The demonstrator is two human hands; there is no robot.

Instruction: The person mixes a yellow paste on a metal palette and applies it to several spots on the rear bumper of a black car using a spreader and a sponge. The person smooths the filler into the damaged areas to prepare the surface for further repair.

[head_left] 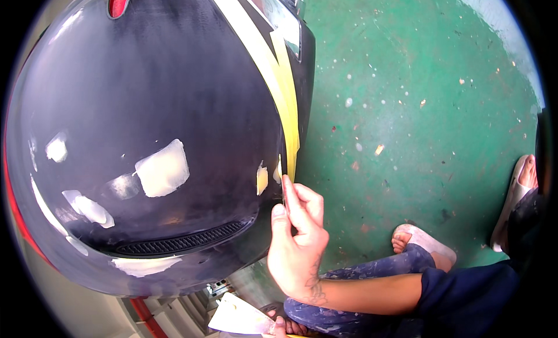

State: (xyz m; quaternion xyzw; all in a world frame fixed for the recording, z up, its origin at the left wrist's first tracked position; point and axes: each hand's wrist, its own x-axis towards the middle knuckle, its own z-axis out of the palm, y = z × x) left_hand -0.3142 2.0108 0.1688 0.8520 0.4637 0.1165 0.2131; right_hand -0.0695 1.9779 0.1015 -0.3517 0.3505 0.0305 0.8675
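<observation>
A dark bumper-like vehicle panel (203, 105) fills the left side, dotted with cream filler patches (164, 168) and a yellowish one (262, 178) near its right edge. My right hand (299, 239) reaches in from the lower right to that edge, just below the end of the yellow masking tape (287, 93). Its thumb and forefinger are pinched, the other fingers curled; whatever thin thing lies between them is hard to make out. At the bottom edge my left hand (280, 326), mostly cut off, grips a white flat board (239, 316) with cream smears on it.
A slatted black vent (186, 239) runs along the panel's lower part. The green floor (372, 105) is speckled with paint and scraps. A sandalled foot (427, 245) and paint-stained trousers (372, 271) are at lower right; another sandalled foot (517, 192) stands at far right.
</observation>
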